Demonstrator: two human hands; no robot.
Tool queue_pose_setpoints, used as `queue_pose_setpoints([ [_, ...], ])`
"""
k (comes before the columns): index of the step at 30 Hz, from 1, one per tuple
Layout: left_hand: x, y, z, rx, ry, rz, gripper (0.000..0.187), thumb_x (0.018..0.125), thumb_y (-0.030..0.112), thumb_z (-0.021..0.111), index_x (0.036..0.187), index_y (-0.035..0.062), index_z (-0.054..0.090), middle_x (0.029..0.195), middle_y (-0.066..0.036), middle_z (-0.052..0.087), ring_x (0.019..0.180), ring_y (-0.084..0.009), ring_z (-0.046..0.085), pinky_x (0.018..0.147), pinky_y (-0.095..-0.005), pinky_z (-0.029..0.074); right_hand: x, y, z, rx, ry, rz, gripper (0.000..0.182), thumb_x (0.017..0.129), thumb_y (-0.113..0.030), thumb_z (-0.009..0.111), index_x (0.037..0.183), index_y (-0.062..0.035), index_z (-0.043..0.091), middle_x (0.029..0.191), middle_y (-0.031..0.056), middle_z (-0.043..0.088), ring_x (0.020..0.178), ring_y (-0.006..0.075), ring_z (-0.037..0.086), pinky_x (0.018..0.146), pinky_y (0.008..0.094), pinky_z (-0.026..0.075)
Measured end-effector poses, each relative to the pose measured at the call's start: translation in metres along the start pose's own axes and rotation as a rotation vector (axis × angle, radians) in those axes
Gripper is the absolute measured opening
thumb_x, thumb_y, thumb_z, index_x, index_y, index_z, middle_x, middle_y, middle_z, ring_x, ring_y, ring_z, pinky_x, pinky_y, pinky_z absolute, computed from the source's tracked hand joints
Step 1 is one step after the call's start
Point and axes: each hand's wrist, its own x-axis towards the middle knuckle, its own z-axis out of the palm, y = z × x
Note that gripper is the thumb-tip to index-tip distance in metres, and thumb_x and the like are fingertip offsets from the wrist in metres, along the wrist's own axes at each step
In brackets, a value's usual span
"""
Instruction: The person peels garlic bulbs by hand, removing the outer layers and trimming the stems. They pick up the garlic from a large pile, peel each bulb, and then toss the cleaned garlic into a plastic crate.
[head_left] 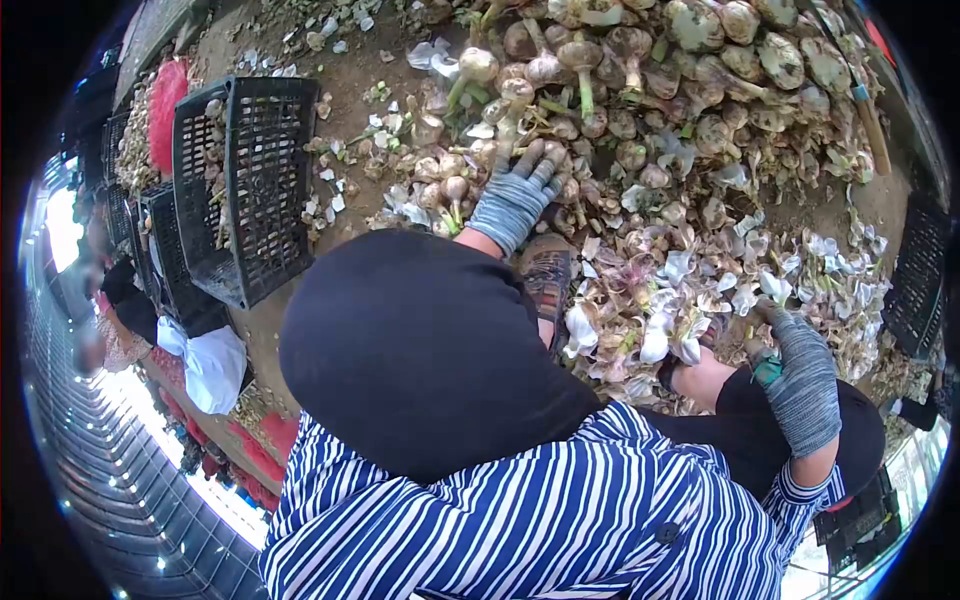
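Note:
My left hand [518, 190], in a grey-blue knit glove with dirty fingertips, reaches onto the heap of garlic bulbs [628, 48]. Its fingers are spread over the bulbs, and I see nothing clearly gripped in it. A garlic bulb with a long stem [478, 68] lies just beyond the fingertips. My right hand [795, 370], gloved alike with a green wrap [768, 368] at the thumb, hangs beside my right knee. Its thumb and fingers are apart, close to the loose garlic skins [655, 335]; the palm side is partly hidden.
A black plastic crate [270, 180] stands on the dirt floor at the left, with more crates behind it. Another dark crate [915, 275] is at the far right. A wooden handle [872, 130] leans by the heap. A white bag [210, 365] and another person [125, 340] are at the left.

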Motion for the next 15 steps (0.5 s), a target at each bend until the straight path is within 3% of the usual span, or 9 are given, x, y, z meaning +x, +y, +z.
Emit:
queue_pose_setpoints([
  [5,-0.033,-0.027,0.004,-0.128,0.053,-0.259,0.029,0.068,0.022,0.059,0.097,0.0221,0.062,0.127,-0.001,0.047,0.117,-0.0205,0.044,0.101,-0.0424,0.024,0.002,0.006,0.003,-0.051,-0.051,0.021,0.042,0.074,-0.010,0.060,0.115,-0.0039,0.054,0.101,0.0159,0.060,0.085,0.0277,0.057,0.080,0.0348,0.045],
  [9,-0.074,-0.078,0.020,0.064,-0.092,-0.391,0.027,0.065,0.018,0.063,0.092,0.0204,0.062,0.126,-0.003,0.048,0.117,-0.0228,0.043,0.102,-0.0423,0.026,0.005,0.004,0.004,-0.005,-0.028,-0.005,0.040,0.076,-0.010,0.059,0.115,-0.0040,0.054,0.102,0.0149,0.060,0.082,0.0265,0.057,0.078,0.0346,0.045],
  [10,-0.091,-0.101,0.051,0.137,-0.017,-0.374,0.031,0.066,0.020,0.064,0.097,0.0203,0.062,0.128,-0.004,0.046,0.116,-0.0231,0.044,0.102,-0.0413,0.027,0.005,0.001,0.004,-0.003,-0.033,0.022,0.040,0.077,-0.010,0.059,0.116,-0.0040,0.054,0.103,0.0148,0.060,0.085,0.0270,0.057,0.079,0.0346,0.045],
  [11,-0.087,-0.100,0.018,0.093,-0.131,-0.470,0.037,0.067,0.022,0.064,0.104,0.0200,0.060,0.129,-0.004,0.045,0.115,-0.0244,0.045,0.101,-0.0412,0.030,0.006,-0.002,0.003,0.000,-0.041,0.045,0.040,0.077,-0.011,0.059,0.116,-0.0041,0.053,0.105,0.0147,0.059,0.087,0.0276,0.058,0.081,0.0345,0.044],
  [15,-0.090,-0.101,-0.006,-0.064,-0.073,-0.682,0.042,0.068,0.027,0.066,0.109,0.0203,0.058,0.127,-0.010,0.045,0.114,-0.0278,0.045,0.095,-0.0433,0.034,0.005,-0.005,0.000,-0.022,-0.007,-0.073,0.039,0.079,-0.011,0.059,0.117,-0.0033,0.052,0.107,0.0152,0.059,0.095,0.0284,0.057,0.086,0.0343,0.043],
])
